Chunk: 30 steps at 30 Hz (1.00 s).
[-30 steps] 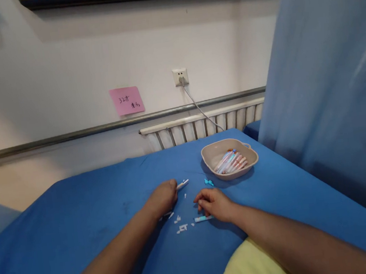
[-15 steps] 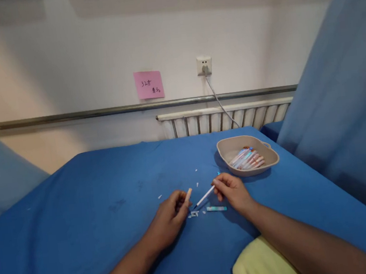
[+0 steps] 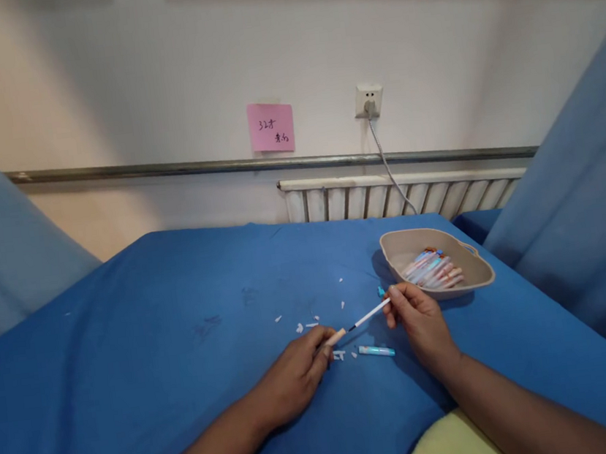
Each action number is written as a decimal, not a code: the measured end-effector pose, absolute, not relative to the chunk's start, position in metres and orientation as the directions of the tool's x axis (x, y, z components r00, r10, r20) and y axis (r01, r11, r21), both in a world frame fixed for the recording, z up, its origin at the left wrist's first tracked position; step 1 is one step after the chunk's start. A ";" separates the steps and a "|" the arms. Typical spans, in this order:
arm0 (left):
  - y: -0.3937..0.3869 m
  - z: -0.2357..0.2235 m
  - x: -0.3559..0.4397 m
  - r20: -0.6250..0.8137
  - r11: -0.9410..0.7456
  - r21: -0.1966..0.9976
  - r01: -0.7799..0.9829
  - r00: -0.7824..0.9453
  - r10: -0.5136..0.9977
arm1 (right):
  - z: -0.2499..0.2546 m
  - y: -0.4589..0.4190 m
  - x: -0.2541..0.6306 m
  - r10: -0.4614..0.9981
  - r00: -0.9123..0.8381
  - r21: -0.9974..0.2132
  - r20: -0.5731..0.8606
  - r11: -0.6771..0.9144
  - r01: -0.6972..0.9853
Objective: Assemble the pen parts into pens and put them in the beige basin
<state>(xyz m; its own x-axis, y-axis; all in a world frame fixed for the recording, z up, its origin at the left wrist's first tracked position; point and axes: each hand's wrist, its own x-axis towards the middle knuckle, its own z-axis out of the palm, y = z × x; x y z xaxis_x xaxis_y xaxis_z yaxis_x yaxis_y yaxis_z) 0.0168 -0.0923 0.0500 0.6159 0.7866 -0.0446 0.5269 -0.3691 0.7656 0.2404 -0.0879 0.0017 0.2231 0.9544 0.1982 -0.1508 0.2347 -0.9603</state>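
Observation:
My left hand (image 3: 301,369) is closed in a pinch on a short pale pen tip piece (image 3: 335,338). My right hand (image 3: 416,318) pinches the far end of a thin white refill (image 3: 368,315), whose dark tip points at the pale piece. Both hover just above the blue cloth (image 3: 155,333). A light blue pen barrel (image 3: 376,351) lies on the cloth between my hands. Small white bits (image 3: 307,325) are scattered around it, and a tiny blue piece (image 3: 381,292) lies near my right fingers.
A beige tray (image 3: 475,281) holding several pens stands at the right, close behind my right hand. A yellow pad (image 3: 452,448) lies under my right forearm. Blue curtains hang at both sides. A radiator (image 3: 399,197), socket and pink note (image 3: 271,127) are on the wall.
The left hand came up off the cloth with the pale piece; my right hand left the barrel and took the white refill. The view swung left.

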 end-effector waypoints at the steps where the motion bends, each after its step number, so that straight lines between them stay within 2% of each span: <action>1: -0.092 0.050 0.016 -0.043 -0.373 0.764 0.527 0.618 0.785 | 0.002 -0.088 0.241 0.953 0.227 -0.960 0.198 0.235 -0.150; 16: -0.096 0.050 0.017 -0.009 -0.409 0.752 0.516 0.629 0.777 | 0.001 -0.091 0.241 0.952 0.210 -0.962 0.221 0.249 -0.115; 19: -0.097 0.050 0.017 -0.024 -0.392 0.772 0.501 0.639 0.769 | 0.003 -0.093 0.238 0.962 0.147 -0.963 0.228 0.245 -0.108; 25: -0.100 0.039 0.021 -0.131 -0.153 0.924 0.351 0.666 0.735 | 0.005 -0.105 0.227 0.972 -0.103 -0.976 0.211 0.215 0.029; 30: -0.106 0.029 0.027 -0.185 0.046 0.976 0.214 0.697 0.692 | 0.008 -0.113 0.221 0.955 -0.198 -0.959 0.220 0.248 0.133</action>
